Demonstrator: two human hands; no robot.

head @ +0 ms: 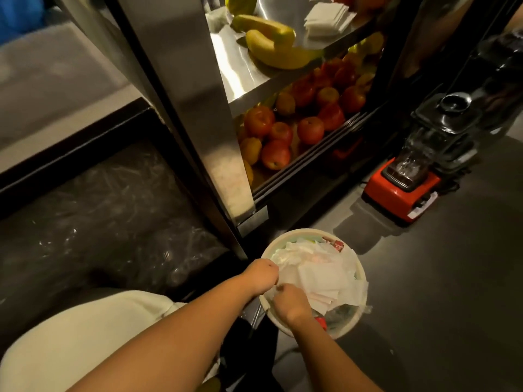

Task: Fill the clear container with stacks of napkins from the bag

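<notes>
Reaching into a round white bucket heaped with loose white napkins, a person's left hand and right hand curl downward, fingertips hidden, so their grip cannot be told. More napkins, stacked, lie on a steel shelf near bananas.

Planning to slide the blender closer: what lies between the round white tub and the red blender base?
Head view: only bare dark surface separates white tub and red blender base.
</notes>
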